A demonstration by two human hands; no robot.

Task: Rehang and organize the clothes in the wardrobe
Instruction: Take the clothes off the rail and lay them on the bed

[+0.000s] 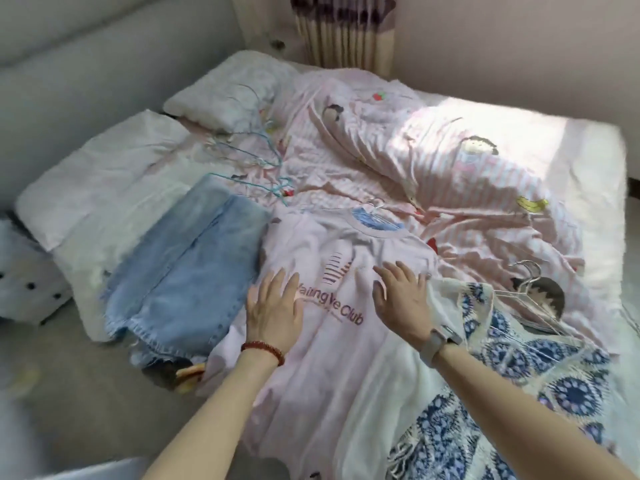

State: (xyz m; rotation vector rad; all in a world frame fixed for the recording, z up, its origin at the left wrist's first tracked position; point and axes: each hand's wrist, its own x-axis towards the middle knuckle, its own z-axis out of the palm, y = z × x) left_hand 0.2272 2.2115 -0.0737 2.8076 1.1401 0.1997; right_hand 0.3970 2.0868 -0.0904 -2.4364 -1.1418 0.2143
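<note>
Both hands lie flat and spread on the T-shirt [346, 306], holding nothing: the left hand [273, 310] on the chest print, the right hand [403, 299] toward the shirt's right side, fingers straight. The shirt lies face up on the bed [588, 161], already on a hanger [375, 216] whose wire shows at the neck.

The step looks like smoothing. To do it well, the palms should sweep outward from the middle toward the hems, with light pressure so the thin knit does not bunch, and the collar should sit centred on the hanger before lifting by the hook.

The shirt is soft, pale pink cotton with dark red lettering and a ribbed round neck. Touching its left edge lie the jeans [187, 268], folded flat, pale blue denim, stiff, with frayed hems. On the right, a white garment with a blue medallion print [540, 368] overlaps the shirt's side; it may snag when the shirt is lifted. Thin wire hangers [249, 157] lie tangled near the pillows [114, 174], and metal ones [526, 278] lie at the right. The quilt [433, 150] is crumpled and pink-striped.
</note>
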